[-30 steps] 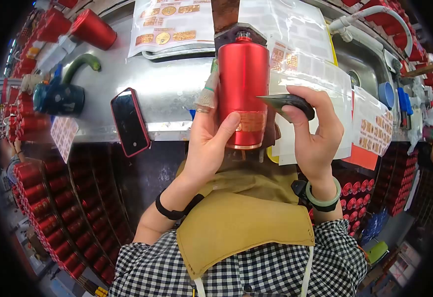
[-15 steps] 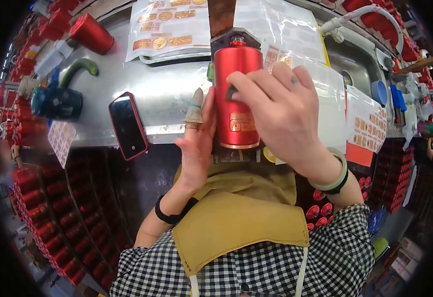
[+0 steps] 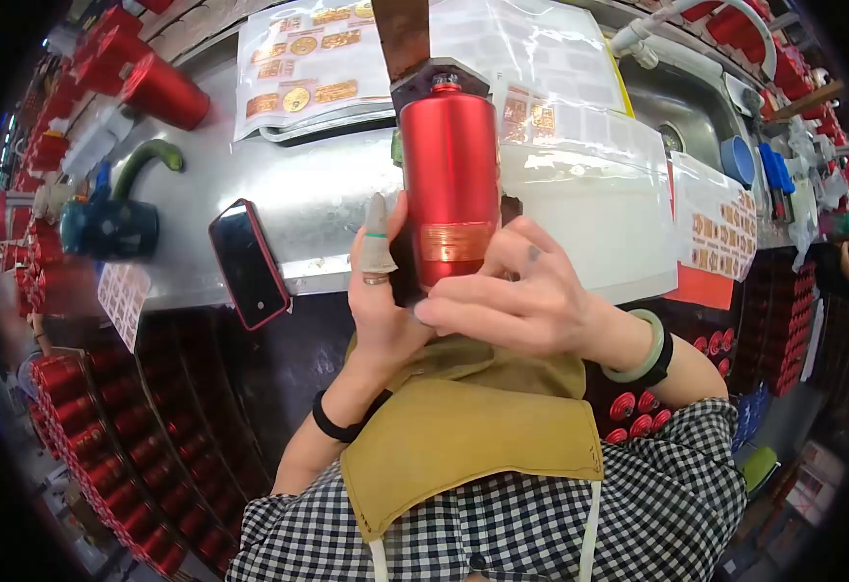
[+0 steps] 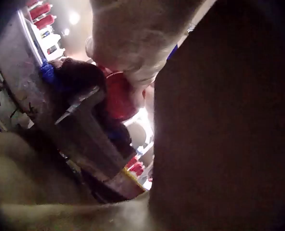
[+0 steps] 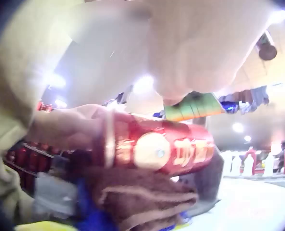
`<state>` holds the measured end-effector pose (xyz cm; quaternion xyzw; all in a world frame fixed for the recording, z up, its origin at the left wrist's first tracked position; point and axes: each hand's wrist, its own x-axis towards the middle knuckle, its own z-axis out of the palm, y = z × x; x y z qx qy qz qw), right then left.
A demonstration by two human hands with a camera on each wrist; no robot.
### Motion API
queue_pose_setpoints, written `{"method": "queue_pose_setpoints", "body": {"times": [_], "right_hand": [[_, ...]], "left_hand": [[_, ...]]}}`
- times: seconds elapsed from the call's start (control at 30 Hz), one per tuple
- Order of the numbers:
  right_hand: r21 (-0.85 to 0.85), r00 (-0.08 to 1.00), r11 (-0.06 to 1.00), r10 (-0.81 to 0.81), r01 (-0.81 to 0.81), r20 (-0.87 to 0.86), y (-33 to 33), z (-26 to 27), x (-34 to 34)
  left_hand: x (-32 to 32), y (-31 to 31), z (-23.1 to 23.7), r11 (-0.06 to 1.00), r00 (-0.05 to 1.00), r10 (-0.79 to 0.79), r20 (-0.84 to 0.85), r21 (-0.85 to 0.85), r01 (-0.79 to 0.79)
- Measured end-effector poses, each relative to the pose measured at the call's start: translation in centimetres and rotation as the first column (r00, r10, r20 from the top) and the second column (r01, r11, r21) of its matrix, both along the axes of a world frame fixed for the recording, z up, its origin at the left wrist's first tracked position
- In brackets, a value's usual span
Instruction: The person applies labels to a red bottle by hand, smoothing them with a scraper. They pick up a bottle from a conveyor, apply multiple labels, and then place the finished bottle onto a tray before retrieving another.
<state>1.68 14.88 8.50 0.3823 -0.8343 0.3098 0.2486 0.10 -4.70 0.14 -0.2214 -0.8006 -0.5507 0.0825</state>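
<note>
Red bottle [image 3: 449, 165] partly hidden by right hand [image 3: 526, 301], its lettering blurred, printed sheet [image 3: 322, 60] cut off above

left arm: forearm [image 3: 320, 436] bare, angled up and inward from the elbow.
left wrist: black band [image 3: 339, 419] round it, roughly in line with the forearm.
left hand [image 3: 384, 315]: upright, fingers pointing away from the body; one finger in a pale cover [image 3: 377, 242], straight, ring below it; thumb toward the right hand.
right arm: bent, bare forearm [image 3: 688, 376] running inward from the checked sleeve [image 3: 701, 441].
right wrist: green bangle [image 3: 649, 351], black band beside it.
right hand [image 3: 541, 306]: back up, fingers bent and pointing across toward the left hand, dark mark on one finger; grip unclear.
hands: close together in front of the torso.
</note>
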Motion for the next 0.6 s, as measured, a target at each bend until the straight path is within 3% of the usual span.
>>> {"method": "queue_pose_setpoints", "body": {"times": [0.03,0.1,0.17,0.23,0.3,0.33,0.37,0.43,0.5,0.6], "right_hand": [[-0.003,1.000,1.000,-0.005,0.005,0.006,0.4,-0.3,-0.8],[-0.098,0.937,0.933,-0.350,0.348,-0.011,1.5,-1.2,-4.2],[-0.130,0.892,0.904,-0.424,0.407,-0.155,3.1,0.0,-6.0],[-0.145,0.911,0.916,-0.393,0.375,-0.124,3.4,0.1,-5.5],[-0.262,0.960,0.933,-0.200,0.248,0.198,1.6,0.1,-3.3],[-0.153,0.962,0.975,-0.121,0.162,0.246,1.3,0.2,-2.7],[-0.085,0.964,0.976,-0.179,0.198,0.197,1.0,-0.1,-2.3],[-0.091,0.951,0.947,-0.301,0.307,0.075,2.2,-0.4,-3.6],[-0.127,0.872,0.875,-0.479,0.466,-0.102,3.8,-0.8,-5.2],[-0.128,0.877,0.894,-0.448,0.430,-0.176,3.9,-0.5,-4.1]], "left_hand": [[0.0,0.0,-0.1,1.000,1.000,-0.005,0.006,-0.003,0.005],[0.1,-0.2,0.0,0.997,0.994,-0.036,0.106,0.077,0.027],[-0.3,-0.6,0.2,0.998,0.990,-0.059,0.125,0.015,0.057],[-0.4,-0.6,1.2,0.993,0.994,-0.090,0.061,-0.077,0.094],[-0.6,0.1,1.5,0.993,0.999,-0.045,-0.025,-0.111,0.042],[-0.5,0.4,0.7,0.998,1.000,-0.021,-0.008,-0.054,0.021],[-0.5,0.6,0.2,1.000,1.000,-0.005,0.013,0.002,0.005],[-0.5,0.2,1.1,0.999,1.000,-0.025,0.001,-0.045,0.025],[-0.6,0.0,1.3,0.997,0.999,-0.039,-0.017,-0.074,0.038],[-0.7,-0.5,0.6,0.995,0.998,-0.054,0.013,-0.082,0.055]]}}
